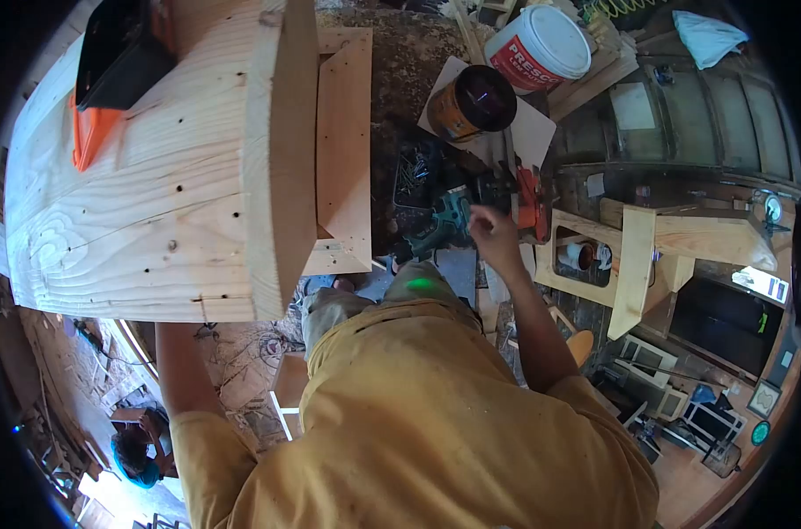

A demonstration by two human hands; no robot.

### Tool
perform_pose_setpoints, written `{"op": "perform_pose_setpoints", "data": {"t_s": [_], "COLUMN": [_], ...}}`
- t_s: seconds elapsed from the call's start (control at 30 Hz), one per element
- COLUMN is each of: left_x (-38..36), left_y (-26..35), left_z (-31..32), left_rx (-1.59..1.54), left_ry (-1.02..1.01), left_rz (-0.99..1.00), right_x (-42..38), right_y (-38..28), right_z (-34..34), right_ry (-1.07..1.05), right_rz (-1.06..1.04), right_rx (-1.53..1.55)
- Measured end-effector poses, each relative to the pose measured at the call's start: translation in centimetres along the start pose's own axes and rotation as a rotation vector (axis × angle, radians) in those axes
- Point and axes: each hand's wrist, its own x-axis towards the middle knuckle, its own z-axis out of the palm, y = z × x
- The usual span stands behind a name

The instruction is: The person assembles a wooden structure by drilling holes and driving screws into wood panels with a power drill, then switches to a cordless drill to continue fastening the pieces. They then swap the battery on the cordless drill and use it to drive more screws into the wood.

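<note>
My right hand [493,234] hovers just right of a teal cordless drill [443,219], its fingers curled together. Whether something small is pinched in them I cannot make out. Left of the drill lies a black tray of screws [414,176]. My left forearm reaches up under a large pale wooden piece [171,203], which hides the left hand. On that wood rest a black container [123,53] and an orange plastic part [90,132].
A dark-lidded can [471,104] and a white-and-red bucket [541,48] stand beyond the drill. A red tool [530,203] lies right of my hand. Wooden frames [630,264] stand at right. Another person [136,454] sits low at bottom left.
</note>
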Motion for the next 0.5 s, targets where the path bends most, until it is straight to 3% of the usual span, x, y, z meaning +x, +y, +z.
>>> {"op": "perform_pose_setpoints", "data": {"t_s": [0.2, 0.27, 0.3, 0.33, 0.37, 0.4, 0.43, 0.5], "left_x": [-10.9, -15.1, -16.1, -19.1, -23.7, -28.8, -31.4, -37.4], "left_y": [-2.6, -7.1, -10.1, -14.1, -16.2, -16.0, -20.4, -21.3], "left_z": [-5.7, -10.6, -14.0, -16.5, -15.8, -13.6, -14.9, -12.8], "left_rx": [0.302, 0.757, 1.423, 1.316, 1.414, 1.265, 0.642, 0.685], "left_ry": [0.049, -0.13, -0.196, -0.18, -0.151, -0.195, -0.095, -0.229], "left_rz": [0.39, 0.683, 1.108, 0.34, 0.453, 0.14, -0.157, -0.255], "right_x": [6.2, 7.2, 7.6, 8.1, 8.4, 8.8, 9.6, 11.0], "right_y": [4.0, 6.4, 7.6, 8.5, 9.4, 10.0, 9.6, 6.5], "right_z": [-2.8, -3.8, -4.6, -5.4, -6.0, -6.4, -7.0, -8.8], "right_ry": [0.002, -0.006, -0.003, 0.046, 0.094, 0.14, 0.18, 0.25], "right_rz": [-0.02, 0.008, 0.022, 0.006, -0.01, -0.025, -0.042, -0.066], "right_rx": [-0.109, -0.15, -0.175, -0.148, -0.117, -0.085, -0.039, 0.057]}}
